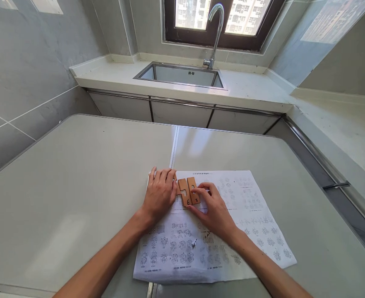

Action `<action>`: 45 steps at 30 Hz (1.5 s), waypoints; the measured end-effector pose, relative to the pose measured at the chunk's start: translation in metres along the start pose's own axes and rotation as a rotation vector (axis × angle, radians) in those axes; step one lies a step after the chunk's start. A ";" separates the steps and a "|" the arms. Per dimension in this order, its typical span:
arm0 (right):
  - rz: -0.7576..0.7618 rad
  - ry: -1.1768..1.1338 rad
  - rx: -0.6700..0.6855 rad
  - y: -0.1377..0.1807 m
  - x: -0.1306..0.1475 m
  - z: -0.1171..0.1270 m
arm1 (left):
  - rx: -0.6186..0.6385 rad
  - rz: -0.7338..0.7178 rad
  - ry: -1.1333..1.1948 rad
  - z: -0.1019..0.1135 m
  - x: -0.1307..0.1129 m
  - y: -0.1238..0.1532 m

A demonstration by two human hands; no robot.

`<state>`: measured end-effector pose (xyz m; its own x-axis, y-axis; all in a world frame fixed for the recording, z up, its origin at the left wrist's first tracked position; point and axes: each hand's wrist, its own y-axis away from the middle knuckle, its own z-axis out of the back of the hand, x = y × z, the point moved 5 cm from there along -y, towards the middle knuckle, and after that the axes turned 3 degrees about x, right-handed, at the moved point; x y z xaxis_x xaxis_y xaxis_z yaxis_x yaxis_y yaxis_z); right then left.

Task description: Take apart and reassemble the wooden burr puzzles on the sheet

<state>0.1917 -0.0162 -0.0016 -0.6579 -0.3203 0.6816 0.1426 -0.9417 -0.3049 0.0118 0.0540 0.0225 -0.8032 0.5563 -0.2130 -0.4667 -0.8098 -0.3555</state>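
Two hands point(159, 192) point(212, 209) touch two wooden blocks point(188, 191) on one sheet point(250, 215).

Table point(77, 198) bare left and beyond instruction sheet point(247, 215); wooden pieces point(188, 191) between both hands block centre.

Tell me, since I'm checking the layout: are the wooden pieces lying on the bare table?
No, the wooden pieces lie on the printed sheet.
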 end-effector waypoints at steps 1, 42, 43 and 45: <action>-0.006 0.002 0.000 0.000 0.000 0.000 | 0.004 0.003 0.001 0.000 0.001 0.000; 0.025 -0.111 0.025 -0.003 -0.001 0.006 | 0.067 -0.065 0.111 -0.002 0.000 0.001; 0.033 -0.104 0.031 -0.003 0.000 0.006 | 0.065 -0.069 0.110 -0.002 0.000 0.001; 0.048 -0.087 0.041 -0.004 0.001 0.006 | 0.062 -0.075 0.107 -0.002 0.000 0.001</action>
<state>0.1951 -0.0136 0.0041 -0.5831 -0.3713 0.7226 0.2041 -0.9279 -0.3120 0.0120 0.0532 0.0201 -0.7228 0.6298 -0.2844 -0.5486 -0.7732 -0.3181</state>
